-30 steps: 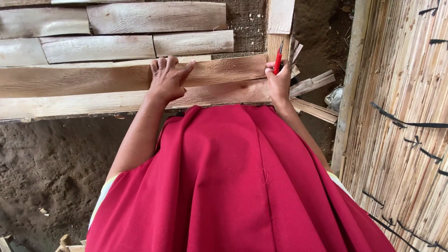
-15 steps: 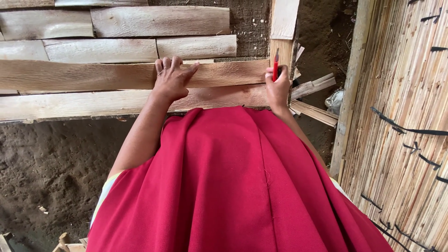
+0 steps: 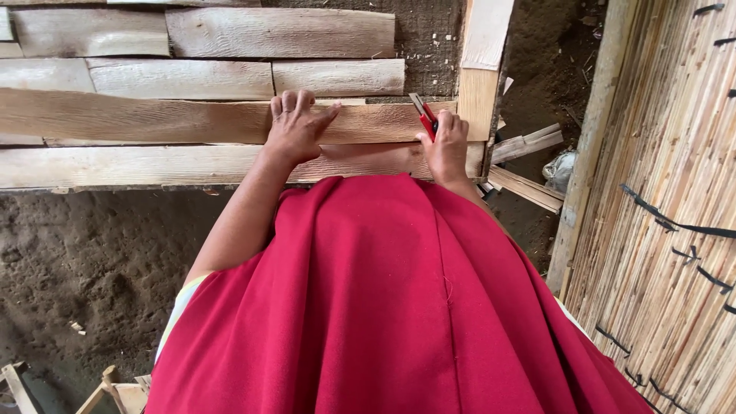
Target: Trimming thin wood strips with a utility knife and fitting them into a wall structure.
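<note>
Ground: dark packed earth point(image 3: 84, 261) fills the lower left, with rough planks laid across the top of the view.
Right side: a reed wall point(image 3: 675, 192) stands from 1 to 5 o'clock, tied with black strips.
Strip: a long thin wood strip point(image 3: 153, 119) lies across the planks, running from 9 o'clock toward 1 o'clock.
Left hand: the left hand point(image 3: 295, 126) lies flat on the strip, fingers spread and pointing to 12 o'clock; it presses and grips nothing.
Right hand: the right hand point(image 3: 447, 142) is closed around a red knife point(image 3: 424, 116), whose tip sits on the strip near its right end, at about 1 o'clock from the left hand.
Hands: they are apart, both on the same strip.
Post: an upright post point(image 3: 481, 69) stands just beside the right hand, at 12 o'clock from it.
Doing it well: I judge the flat hand must hold the strip firm, and its fingers should stay away from the blade line; the knife should follow the grain with steady pressure.
Count: one knife, two hands, one post, about six planks visible, two loose offcuts point(image 3: 529, 165) at 3 o'clock.
Cloth: a red garment point(image 3: 383, 307) covers the lower middle.
</note>
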